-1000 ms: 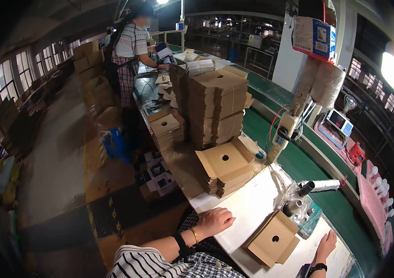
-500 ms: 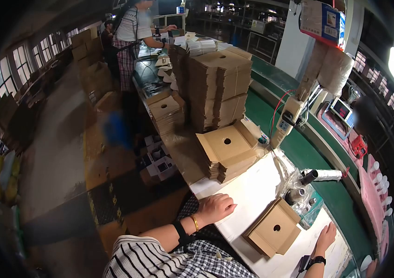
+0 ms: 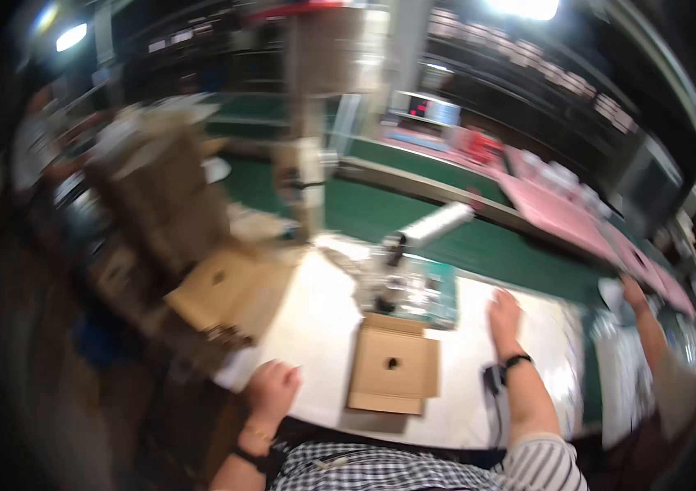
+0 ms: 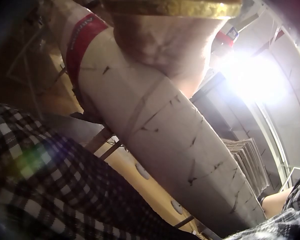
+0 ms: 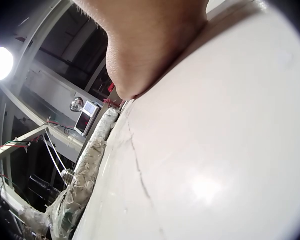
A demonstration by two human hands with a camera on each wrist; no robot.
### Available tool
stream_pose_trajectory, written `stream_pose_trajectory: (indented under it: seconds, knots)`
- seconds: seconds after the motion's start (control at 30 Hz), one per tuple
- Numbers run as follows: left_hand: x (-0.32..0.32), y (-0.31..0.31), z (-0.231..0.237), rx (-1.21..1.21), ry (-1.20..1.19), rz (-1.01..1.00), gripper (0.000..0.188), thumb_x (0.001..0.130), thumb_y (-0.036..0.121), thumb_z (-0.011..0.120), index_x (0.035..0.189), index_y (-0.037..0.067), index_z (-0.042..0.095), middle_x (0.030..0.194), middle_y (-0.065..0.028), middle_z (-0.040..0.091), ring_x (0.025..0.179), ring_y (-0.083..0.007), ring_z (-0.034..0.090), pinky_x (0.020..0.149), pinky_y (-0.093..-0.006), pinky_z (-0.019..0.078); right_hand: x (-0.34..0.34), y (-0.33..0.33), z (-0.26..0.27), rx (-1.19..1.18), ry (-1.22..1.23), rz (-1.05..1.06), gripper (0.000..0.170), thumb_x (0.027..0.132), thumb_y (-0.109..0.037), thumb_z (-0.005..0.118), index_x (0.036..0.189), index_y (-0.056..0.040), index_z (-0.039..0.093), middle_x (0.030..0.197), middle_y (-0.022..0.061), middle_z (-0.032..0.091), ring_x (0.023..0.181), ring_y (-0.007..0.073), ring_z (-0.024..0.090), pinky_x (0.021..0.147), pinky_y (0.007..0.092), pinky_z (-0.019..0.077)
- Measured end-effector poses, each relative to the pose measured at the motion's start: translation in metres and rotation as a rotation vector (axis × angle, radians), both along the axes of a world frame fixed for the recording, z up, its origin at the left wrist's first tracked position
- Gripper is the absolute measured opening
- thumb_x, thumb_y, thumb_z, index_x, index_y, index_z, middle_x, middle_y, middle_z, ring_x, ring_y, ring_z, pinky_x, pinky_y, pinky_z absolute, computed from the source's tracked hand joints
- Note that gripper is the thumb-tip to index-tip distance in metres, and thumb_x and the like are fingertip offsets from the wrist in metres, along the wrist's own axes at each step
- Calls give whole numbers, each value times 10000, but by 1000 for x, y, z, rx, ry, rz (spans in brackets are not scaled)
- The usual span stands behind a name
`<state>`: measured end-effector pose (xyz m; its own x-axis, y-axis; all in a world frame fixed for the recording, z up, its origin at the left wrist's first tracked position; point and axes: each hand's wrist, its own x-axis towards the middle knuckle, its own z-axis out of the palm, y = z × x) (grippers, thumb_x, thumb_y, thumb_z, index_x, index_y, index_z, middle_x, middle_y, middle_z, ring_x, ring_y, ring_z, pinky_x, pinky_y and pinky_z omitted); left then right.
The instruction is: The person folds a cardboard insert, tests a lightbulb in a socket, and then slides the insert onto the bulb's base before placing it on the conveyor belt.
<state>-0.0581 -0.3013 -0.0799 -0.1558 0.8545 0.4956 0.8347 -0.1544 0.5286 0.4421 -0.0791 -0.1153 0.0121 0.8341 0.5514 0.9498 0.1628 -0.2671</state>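
Brown cardboard sits near the table's front edge, likely for easy reach, between the left hand and right hand, whose loose fingers hold nothing.

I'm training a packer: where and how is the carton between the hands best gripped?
Probably pinch the carton by its straight left edge, the left hand coming from the left: white tabletop lies between them, while a flap juts out on the right and clutter crowds the far edge.
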Motion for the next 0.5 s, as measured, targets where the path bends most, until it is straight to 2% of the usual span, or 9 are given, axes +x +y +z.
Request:
stream_pose_trajectory:
  seconds: [0.07,0.1,0.13,0.17,0.2,0.27,0.33,0.5]
  knots:
    - [0,-3,7,-48,21,3,186,810,84,683,688,70,543,702,-125,545,681,-346,545,609,-466,440,0,-5,5,48,-105,-19,332,816,-160,593,1103,-7,660,1189,175,653,1143,336,582,975,466,458]
    - [2,-3,10,-27,26,-8,192,810,66,679,686,58,531,695,-129,534,676,-348,540,607,-465,430,2,-4,3,35,-73,-40,332,833,-180,597,1123,-32,661,1197,154,651,1140,316,588,951,470,464]
    - [3,-2,13,-4,33,-9,200,809,47,675,685,45,519,689,-133,523,671,-349,535,606,-464,421,-15,-16,25,77,-49,-53,284,836,-160,627,1082,-27,674,1116,172,669,1083,341,611,934,466,489]
    - [5,-3,11,-9,31,8,202,819,40,666,688,34,513,691,-140,516,674,-354,531,606,-464,415,-14,-17,28,-37,-52,-92,332,864,-229,616,1150,-64,655,1207,127,648,1157,298,579,961,467,453]
    - [7,-3,11,-16,31,37,205,828,34,658,690,23,506,692,-146,508,677,-358,528,606,-463,409,-17,-22,33,1,-24,-85,366,864,-243,636,1183,-64,630,1231,127,632,1168,300,568,964,467,450]
    - [10,-7,28,26,86,-50,217,915,132,630,736,12,606,719,-158,584,674,-353,541,634,-439,455,-19,-23,33,49,0,-114,401,870,-254,644,1219,-65,594,1246,123,613,1182,299,555,965,466,448]
    - [11,-10,30,-98,93,-14,186,900,136,655,776,-1,637,757,-162,598,733,-370,564,670,-457,464,-20,-25,31,-21,28,-148,373,869,-266,644,1192,-82,614,1251,102,601,1187,282,542,982,463,435]
    - [14,-10,33,-80,85,-55,225,911,162,652,769,-9,616,749,-178,584,724,-375,554,670,-456,458,-23,-30,35,-26,1,-170,350,882,-288,614,1163,-80,631,1234,96,597,1181,271,537,982,456,441]
